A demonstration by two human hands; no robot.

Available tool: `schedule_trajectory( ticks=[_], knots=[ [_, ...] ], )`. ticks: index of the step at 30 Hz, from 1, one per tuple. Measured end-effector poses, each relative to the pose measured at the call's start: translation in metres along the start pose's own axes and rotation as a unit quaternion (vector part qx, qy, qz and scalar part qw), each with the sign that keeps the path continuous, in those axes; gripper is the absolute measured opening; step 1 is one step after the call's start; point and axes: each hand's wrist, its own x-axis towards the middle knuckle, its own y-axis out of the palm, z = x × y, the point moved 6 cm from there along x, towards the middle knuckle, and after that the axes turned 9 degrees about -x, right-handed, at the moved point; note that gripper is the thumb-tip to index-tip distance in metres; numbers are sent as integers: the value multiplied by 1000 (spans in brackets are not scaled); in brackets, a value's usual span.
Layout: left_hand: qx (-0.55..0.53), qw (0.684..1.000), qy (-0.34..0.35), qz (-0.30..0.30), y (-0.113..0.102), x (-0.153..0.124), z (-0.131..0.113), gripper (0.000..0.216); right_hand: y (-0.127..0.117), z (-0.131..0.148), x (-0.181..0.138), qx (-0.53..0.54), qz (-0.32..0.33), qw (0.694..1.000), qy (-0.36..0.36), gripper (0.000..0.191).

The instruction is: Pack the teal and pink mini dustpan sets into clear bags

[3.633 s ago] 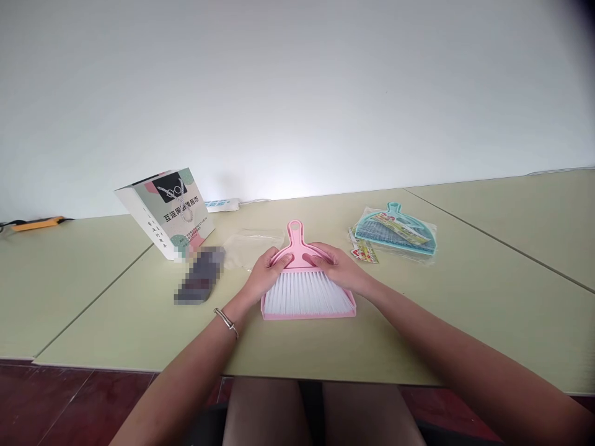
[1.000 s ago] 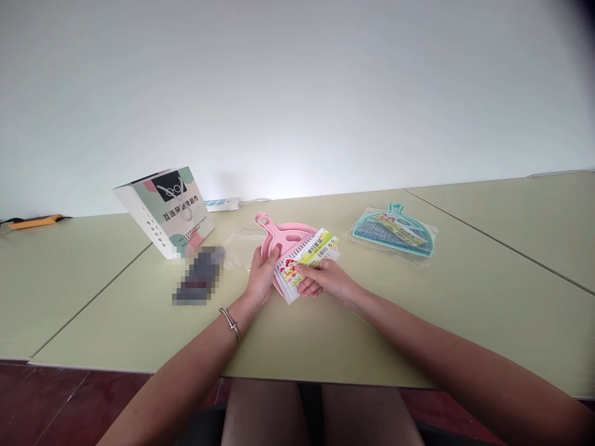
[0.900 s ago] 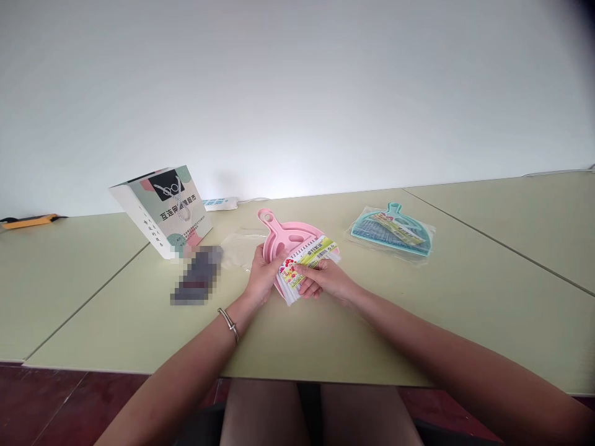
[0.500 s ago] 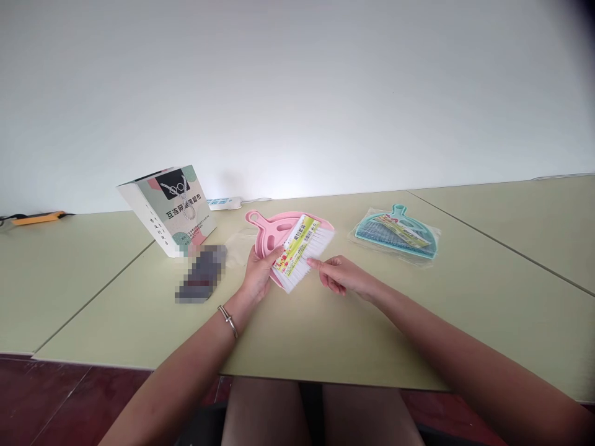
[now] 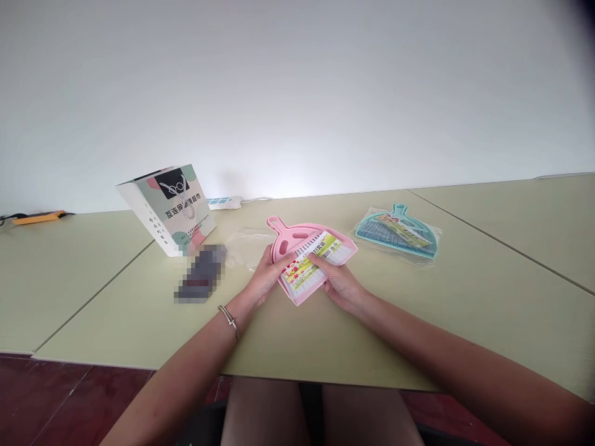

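A pink dustpan [image 5: 300,230] with a small brush nested in it is held above the table. Across the brush's white bristles [image 5: 341,254] lies a colourful paper label [image 5: 309,263]. My left hand [image 5: 267,275] grips the dustpan's left side, thumb on top near the label. On the near right side, my right hand [image 5: 341,286] is closed on the dustpan too, its thumb pressing on the label and its other fingers underneath. The lower fingers of both hands are mostly hidden.
To the right lies a teal dustpan set [image 5: 397,234] in clear plastic. A paper bag [image 5: 179,214] stands at the left, a blurred dark object [image 5: 201,275] in front of it. Clear plastic wrap [image 5: 244,246] lies behind my left hand. An orange item [image 5: 37,217] is far left.
The dustpan has shifted right and turned slightly, with its brush now lying within the pan's outline. My right hand has gone from touching the bristles to gripping the dustpan and label.
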Motion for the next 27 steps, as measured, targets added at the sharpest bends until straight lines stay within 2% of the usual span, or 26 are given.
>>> schedule_trajectory(
  ticks=[3,7,11,15,17,20,22,23,25,27],
  knots=[
    [-3,999,-3,-40,-9,3,-7,39,5,-2,-2,-29,47,998,4,34],
    [-63,994,-13,-92,-22,3,-18,43,15,-2,-10,-91,113,989,-14,41],
    [-111,991,-30,-70,-22,2,-19,42,18,-2,-15,-96,114,989,-4,39],
    [-91,993,-27,-64,-21,4,-19,42,15,0,-12,-83,99,992,6,35],
    [-43,997,6,-67,-22,5,-24,46,7,7,-6,-77,84,993,0,32],
    [88,984,127,-91,-30,6,-41,44,-19,30,6,-60,12,998,-31,24],
    [219,948,196,-122,-37,5,-49,34,-42,50,13,-56,-53,996,-49,19],
    [292,924,209,-135,-40,6,-50,32,-53,60,15,-57,-75,994,-54,19],
    [421,874,198,-138,-44,11,-47,37,-68,74,17,-60,-89,993,-47,19],
    [505,836,173,-128,-49,17,-41,39,-77,79,18,-65,-82,994,-21,20]
  ],
)
